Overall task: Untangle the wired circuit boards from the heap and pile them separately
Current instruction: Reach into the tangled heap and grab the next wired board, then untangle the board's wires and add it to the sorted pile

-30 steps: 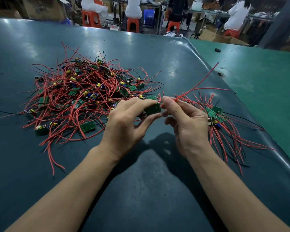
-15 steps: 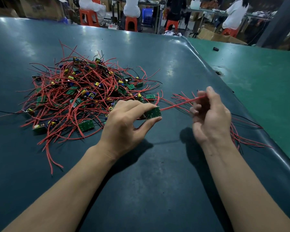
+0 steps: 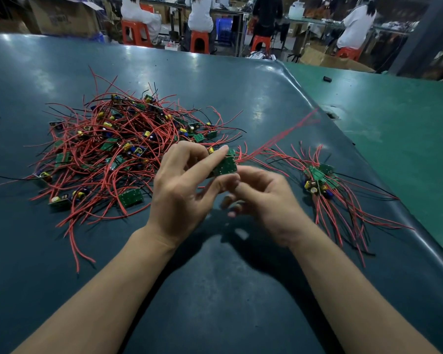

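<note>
Dark mat (image 3: 215, 290), board heap (image 3: 118, 149), sorted pile (image 3: 322, 182)

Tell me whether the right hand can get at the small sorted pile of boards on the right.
Probably yes: the right hand holds nothing, and bare dark table lies between it and the small pile of green red-wired boards.

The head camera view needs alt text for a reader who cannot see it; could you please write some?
A left hand pinches a small green circuit board above a dark table, its red wires trailing away to the right, while the blurred right hand is beside it. A tangled heap of wired boards lies left, a smaller sorted pile right.
</note>
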Tool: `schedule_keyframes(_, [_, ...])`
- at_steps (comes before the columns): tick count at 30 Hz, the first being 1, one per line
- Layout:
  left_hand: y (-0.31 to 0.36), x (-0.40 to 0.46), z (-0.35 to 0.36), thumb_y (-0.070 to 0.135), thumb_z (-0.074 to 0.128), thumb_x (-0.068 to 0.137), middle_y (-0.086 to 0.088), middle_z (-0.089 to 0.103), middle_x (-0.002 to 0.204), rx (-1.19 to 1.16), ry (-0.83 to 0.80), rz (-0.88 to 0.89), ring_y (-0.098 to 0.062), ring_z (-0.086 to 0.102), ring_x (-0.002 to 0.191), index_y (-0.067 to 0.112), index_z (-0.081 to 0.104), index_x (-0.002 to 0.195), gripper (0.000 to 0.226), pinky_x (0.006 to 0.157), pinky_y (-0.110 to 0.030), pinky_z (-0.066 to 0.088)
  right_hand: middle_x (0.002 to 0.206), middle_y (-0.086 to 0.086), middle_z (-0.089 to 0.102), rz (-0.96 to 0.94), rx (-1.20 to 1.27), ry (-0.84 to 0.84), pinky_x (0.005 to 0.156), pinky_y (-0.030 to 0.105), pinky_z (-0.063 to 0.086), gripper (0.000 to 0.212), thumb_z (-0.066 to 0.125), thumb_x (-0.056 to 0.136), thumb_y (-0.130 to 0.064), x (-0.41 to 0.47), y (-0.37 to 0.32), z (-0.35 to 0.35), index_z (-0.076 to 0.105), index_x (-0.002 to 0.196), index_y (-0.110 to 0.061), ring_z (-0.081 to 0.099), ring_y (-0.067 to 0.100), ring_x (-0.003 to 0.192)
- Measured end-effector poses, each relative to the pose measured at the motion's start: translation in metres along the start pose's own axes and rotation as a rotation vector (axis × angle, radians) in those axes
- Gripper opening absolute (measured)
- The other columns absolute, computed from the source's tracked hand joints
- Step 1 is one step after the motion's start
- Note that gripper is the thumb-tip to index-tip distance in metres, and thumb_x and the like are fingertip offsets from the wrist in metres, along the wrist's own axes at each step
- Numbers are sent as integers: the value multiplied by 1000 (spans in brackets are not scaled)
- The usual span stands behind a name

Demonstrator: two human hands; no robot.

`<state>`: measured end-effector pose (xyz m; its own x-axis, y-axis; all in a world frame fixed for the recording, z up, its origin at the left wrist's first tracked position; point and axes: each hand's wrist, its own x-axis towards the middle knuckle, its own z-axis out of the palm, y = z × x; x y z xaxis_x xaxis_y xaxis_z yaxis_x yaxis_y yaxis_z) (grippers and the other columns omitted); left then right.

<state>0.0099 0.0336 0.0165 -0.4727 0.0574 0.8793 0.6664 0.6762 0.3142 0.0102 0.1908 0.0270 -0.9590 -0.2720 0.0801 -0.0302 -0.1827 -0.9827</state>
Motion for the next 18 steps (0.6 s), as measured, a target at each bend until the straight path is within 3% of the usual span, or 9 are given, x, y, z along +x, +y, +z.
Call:
schedule_keyframes(3, [0, 0, -2, 15, 75, 87, -17, 60, 95, -7, -20, 1, -33, 57, 86, 1, 70, 115, 32, 74, -47, 50, 85, 9, 71, -11, 166, -101, 61, 27, 57, 23, 50, 92, 10, -1, 1, 6, 68, 99, -3, 69, 22, 71])
schedule_keyframes(5, [0, 1, -3, 10, 73, 87, -15, 64, 100, 30, -26, 43, -31, 56, 90, 3, 70, 116, 29, 75, -49, 48, 91, 13, 71, -1, 276, -132, 66, 30, 58, 17, 57, 88, -2, -1, -2, 5, 72, 97, -3, 70, 24, 77])
schedule_keyframes(7, [0, 2, -4, 8, 71, 88, -11, 67, 108, 59, -47, 111, -31, 58, 94, 6, 69, 119, 31, 79, -51, 46, 88, 11, 73, -65, 189, -87, 68, 30, 57, 14, 67, 85, -16, -1, 1, 5, 75, 93, -8, 70, 22, 76])
schedule_keyframes(9, [2, 2, -4, 10, 70, 88, -7, 67, 118, 64, -58, 161, -32, 60, 100, 6, 66, 122, 35, 85, -51, 46, 83, 6, 73, -204, 16, 38, 66, 29, 56, 13, 64, 88, -19, 0, 2, 6, 72, 95, -10, 69, 20, 73])
schedule_keyframes(12, [3, 3, -3, 16, 69, 89, -7, 66, 120, 55, -15, 148, -32, 60, 103, 5, 66, 121, 34, 88, -50, 46, 82, 5, 75, -392, 14, 284, 55, 25, 54, 13, 57, 94, -16, 3, -5, 4, 68, 94, -10, 68, 17, 65])
schedule_keyframes(15, [-1, 2, -2, 17, 68, 90, -7, 68, 108, 99, 33, 41, -31, 60, 98, 7, 69, 116, 28, 86, -49, 45, 78, 5, 73, -414, 217, 640, 45, 22, 49, 18, 55, 100, -19, 7, -14, -12, 67, 89, -13, 65, 15, 55])
schedule_keyframes(18, [-8, 1, -1, 23, 68, 88, -5, 66, 107, 239, -25, -152, -31, 57, 102, 13, 69, 116, 30, 87, -45, 44, 69, 6, 70, -223, 607, 864, 47, 19, 50, 21, 53, 101, -25, 8, -17, -26, 59, 91, -7, 66, 13, 53])
